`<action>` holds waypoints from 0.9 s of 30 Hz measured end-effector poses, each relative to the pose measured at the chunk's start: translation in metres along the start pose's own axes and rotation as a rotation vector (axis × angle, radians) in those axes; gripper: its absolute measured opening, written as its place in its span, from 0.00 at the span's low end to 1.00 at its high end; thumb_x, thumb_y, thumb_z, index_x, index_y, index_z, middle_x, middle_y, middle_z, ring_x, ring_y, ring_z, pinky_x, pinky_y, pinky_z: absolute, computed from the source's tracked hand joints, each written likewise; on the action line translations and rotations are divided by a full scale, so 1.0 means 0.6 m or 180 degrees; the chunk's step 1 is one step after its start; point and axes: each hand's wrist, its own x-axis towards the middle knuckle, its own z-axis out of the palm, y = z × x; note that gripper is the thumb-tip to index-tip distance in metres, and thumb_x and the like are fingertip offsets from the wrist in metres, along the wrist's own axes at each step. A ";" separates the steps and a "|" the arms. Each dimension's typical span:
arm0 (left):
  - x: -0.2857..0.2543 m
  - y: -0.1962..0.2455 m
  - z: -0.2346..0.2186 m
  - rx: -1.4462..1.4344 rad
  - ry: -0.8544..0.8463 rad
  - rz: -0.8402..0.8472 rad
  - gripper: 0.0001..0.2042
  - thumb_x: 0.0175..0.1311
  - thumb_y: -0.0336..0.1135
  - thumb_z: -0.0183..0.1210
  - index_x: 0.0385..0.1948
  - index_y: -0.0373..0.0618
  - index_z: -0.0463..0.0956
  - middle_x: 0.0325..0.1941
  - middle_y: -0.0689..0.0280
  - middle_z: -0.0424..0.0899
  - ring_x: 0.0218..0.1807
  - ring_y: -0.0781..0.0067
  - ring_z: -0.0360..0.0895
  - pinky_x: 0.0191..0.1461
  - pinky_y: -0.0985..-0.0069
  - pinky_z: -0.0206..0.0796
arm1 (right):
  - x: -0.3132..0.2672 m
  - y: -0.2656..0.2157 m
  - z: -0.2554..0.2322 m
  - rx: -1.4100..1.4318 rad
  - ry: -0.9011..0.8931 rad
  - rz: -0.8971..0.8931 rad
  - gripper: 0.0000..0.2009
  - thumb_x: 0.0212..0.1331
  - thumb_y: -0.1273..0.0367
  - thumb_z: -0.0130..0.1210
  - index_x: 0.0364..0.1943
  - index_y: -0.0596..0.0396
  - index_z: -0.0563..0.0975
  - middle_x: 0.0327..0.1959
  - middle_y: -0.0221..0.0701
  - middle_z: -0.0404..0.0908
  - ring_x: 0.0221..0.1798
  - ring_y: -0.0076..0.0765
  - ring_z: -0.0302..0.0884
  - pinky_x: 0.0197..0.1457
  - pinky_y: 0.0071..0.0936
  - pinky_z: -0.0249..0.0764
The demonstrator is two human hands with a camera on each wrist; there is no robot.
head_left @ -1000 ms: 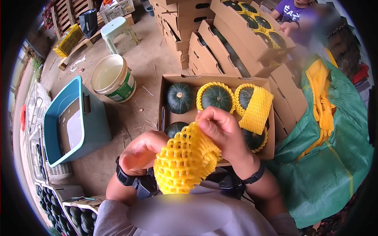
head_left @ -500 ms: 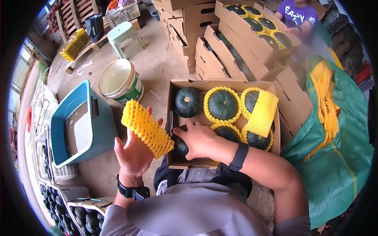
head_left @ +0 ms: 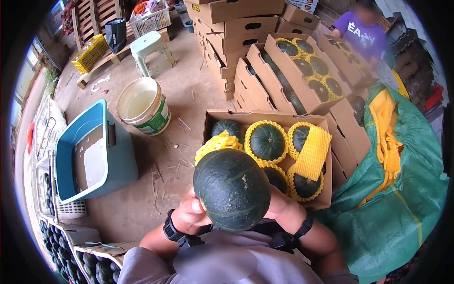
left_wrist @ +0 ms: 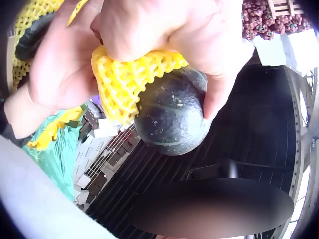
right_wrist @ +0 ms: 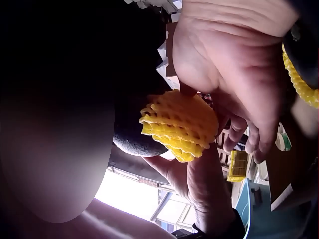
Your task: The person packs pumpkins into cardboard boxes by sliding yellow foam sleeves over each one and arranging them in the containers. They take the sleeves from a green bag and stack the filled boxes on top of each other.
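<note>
A dark green kabocha squash [head_left: 231,189] is held up before my chest, over the near edge of an open carton [head_left: 283,116]. My left hand [head_left: 191,213] grips it, thumb along its side in the left wrist view. A yellow foam net [left_wrist: 124,79] covers the squash's far end, bunched up. My right hand [right_wrist: 239,64] is at the net, its thumb at the net's edge and its other fingers partly hidden. In the carton, several squashes sit in foam nets; a bare squash [head_left: 226,128] is at back left. A flattened net [head_left: 313,152] lies across the right ones.
A blue tub [head_left: 125,156] and a white bucket [head_left: 142,102] stand on the floor at left. Filled cartons [head_left: 307,71] lean behind. A green sack [head_left: 402,208] with yellow nets lies at right. A person in a purple shirt [head_left: 362,33] is at back right.
My right hand, earlier in the carton at its front left squash, has lifted that squash to my chest. The net, earlier upright on my left hand, now covers the squash's far end.
</note>
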 end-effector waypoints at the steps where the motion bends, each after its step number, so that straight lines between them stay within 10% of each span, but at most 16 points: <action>1: -0.003 0.004 0.004 0.0130 0.0060 -0.0203 0.45 0.45 0.37 0.72 0.66 0.38 0.54 0.64 0.54 0.68 0.62 0.57 0.70 0.66 0.59 0.62 | -0.005 -0.004 -0.004 0.0307 -0.0406 -0.0297 0.22 0.70 0.63 0.45 0.65 0.52 0.60 0.58 0.32 0.71 0.61 0.31 0.68 0.64 0.31 0.65; 5: 0.028 0.017 0.033 0.0841 -0.0060 -0.0413 0.46 0.41 0.26 0.73 0.66 0.40 0.53 0.64 0.57 0.66 0.64 0.62 0.67 0.68 0.64 0.59 | -0.029 -0.068 0.017 -0.0921 0.0851 -0.1573 0.07 0.63 0.76 0.51 0.41 0.55 0.66 0.39 0.30 0.74 0.41 0.23 0.74 0.45 0.23 0.72; 8: 0.046 -0.020 0.038 0.2039 0.0315 0.0699 0.48 0.44 0.22 0.71 0.67 0.45 0.47 0.65 0.60 0.63 0.67 0.68 0.62 0.69 0.67 0.57 | -0.012 -0.072 -0.004 -0.4843 0.2306 -0.4360 0.15 0.45 0.83 0.59 0.34 0.54 0.69 0.28 0.32 0.71 0.29 0.33 0.70 0.33 0.28 0.68; 10: 0.059 -0.022 0.054 0.2288 0.0646 0.1053 0.48 0.45 0.24 0.72 0.67 0.46 0.45 0.63 0.59 0.64 0.66 0.67 0.63 0.69 0.68 0.57 | -0.010 -0.063 -0.005 -0.5117 0.2461 -0.4690 0.17 0.40 0.85 0.59 0.36 0.54 0.72 0.31 0.34 0.72 0.31 0.38 0.72 0.34 0.28 0.70; 16: 0.067 -0.017 0.021 0.3065 0.0384 0.0949 0.43 0.46 0.30 0.72 0.65 0.40 0.53 0.62 0.59 0.65 0.65 0.68 0.64 0.69 0.69 0.55 | -0.002 -0.055 0.018 -0.3758 0.1237 -0.2795 0.20 0.65 0.64 0.51 0.58 0.58 0.70 0.59 0.39 0.69 0.60 0.37 0.68 0.67 0.31 0.59; 18: 0.067 -0.015 0.023 0.2454 0.0480 0.0746 0.42 0.47 0.31 0.71 0.64 0.40 0.54 0.62 0.60 0.66 0.64 0.68 0.64 0.69 0.70 0.55 | -0.004 -0.050 0.007 -0.1821 0.1149 -0.1706 0.23 0.70 0.58 0.45 0.60 0.61 0.67 0.64 0.38 0.66 0.68 0.31 0.59 0.70 0.30 0.53; 21: 0.069 -0.007 -0.002 0.2430 0.0556 0.0676 0.42 0.51 0.39 0.68 0.67 0.41 0.51 0.63 0.59 0.65 0.65 0.68 0.64 0.69 0.69 0.55 | -0.003 -0.026 0.006 -0.3093 0.1016 -0.2278 0.30 0.66 0.56 0.51 0.65 0.61 0.60 0.67 0.39 0.62 0.69 0.35 0.57 0.72 0.33 0.49; 25: 0.056 -0.011 0.027 0.0891 0.0345 0.0520 0.42 0.59 0.57 0.58 0.70 0.47 0.49 0.69 0.54 0.60 0.70 0.60 0.61 0.71 0.61 0.54 | -0.009 -0.010 0.010 -0.1463 0.0778 -0.2137 0.33 0.64 0.56 0.52 0.67 0.60 0.56 0.68 0.40 0.59 0.70 0.36 0.55 0.73 0.33 0.49; 27: 0.035 -0.020 0.010 0.0231 0.0264 0.0094 0.41 0.59 0.60 0.56 0.69 0.47 0.51 0.70 0.55 0.60 0.70 0.59 0.61 0.71 0.59 0.54 | -0.008 -0.031 0.001 -0.3643 0.0746 -0.2331 0.38 0.64 0.52 0.51 0.69 0.61 0.51 0.70 0.49 0.51 0.71 0.49 0.54 0.72 0.40 0.52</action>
